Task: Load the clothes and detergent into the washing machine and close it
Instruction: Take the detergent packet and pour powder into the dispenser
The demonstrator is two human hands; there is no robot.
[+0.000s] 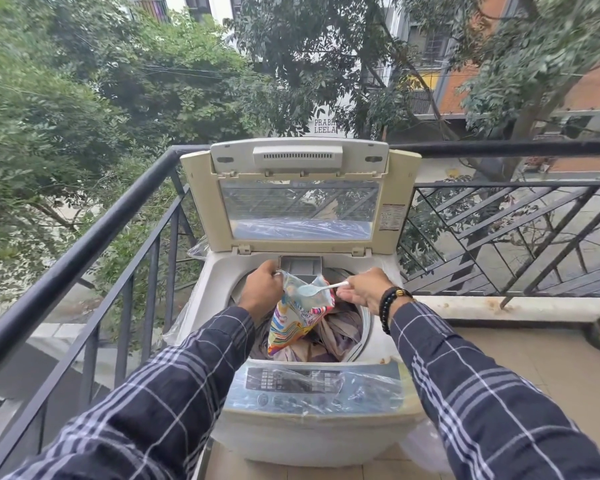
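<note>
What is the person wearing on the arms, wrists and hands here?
The left sleeve and right sleeve are long, dark navy, checked with thin white and grey lines. The left hand and right hand wear no gloves. The right wrist has a black bead bracelet with one golden bead.

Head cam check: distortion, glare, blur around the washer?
Head view: wide-angle bowing bends the railing; flat daylight, no hard shadows; glare on the film-covered control panel, reflections in the lid window; left hand on the detergent packet and right hand with the spoon look sharp.
</note>
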